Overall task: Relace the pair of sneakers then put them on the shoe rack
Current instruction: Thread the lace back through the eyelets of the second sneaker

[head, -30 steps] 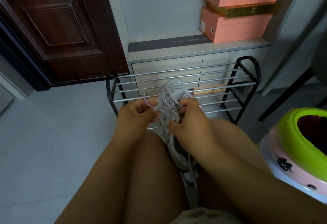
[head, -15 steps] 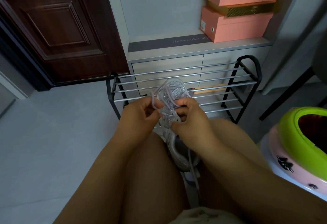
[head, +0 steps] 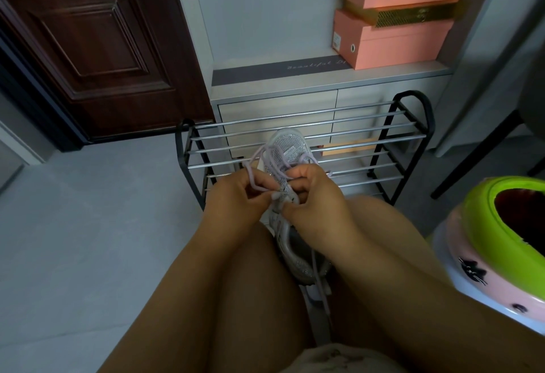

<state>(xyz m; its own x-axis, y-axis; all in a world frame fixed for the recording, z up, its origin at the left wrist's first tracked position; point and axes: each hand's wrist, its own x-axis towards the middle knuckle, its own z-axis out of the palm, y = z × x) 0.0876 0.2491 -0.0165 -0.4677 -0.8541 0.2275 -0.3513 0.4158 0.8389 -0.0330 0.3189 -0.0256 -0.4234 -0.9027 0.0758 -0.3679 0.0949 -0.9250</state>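
A silver-grey glittery sneaker (head: 290, 148) stands between my knees, toe pointing away toward the shoe rack (head: 383, 139). Its pale lilac lace (head: 256, 163) loops loosely over the tongue. My left hand (head: 236, 198) pinches a lace strand at the sneaker's left side. My right hand (head: 317, 195) grips the lace and the eyelet edge on the right side. A loose lace end (head: 320, 281) hangs down past the heel. The second sneaker is not visible.
The black-framed rack with chrome bars stands against a grey drawer cabinet (head: 277, 107). Pink shoe boxes (head: 395, 36) are stacked on top of the cabinet. A dark wooden door (head: 94, 48) is at the left. A green-and-pink round stool (head: 501, 240) sits at my right.
Both hands have drawn closer together over the sneaker's eyelets, and the lace loops on the left have shifted as the strand is pulled.
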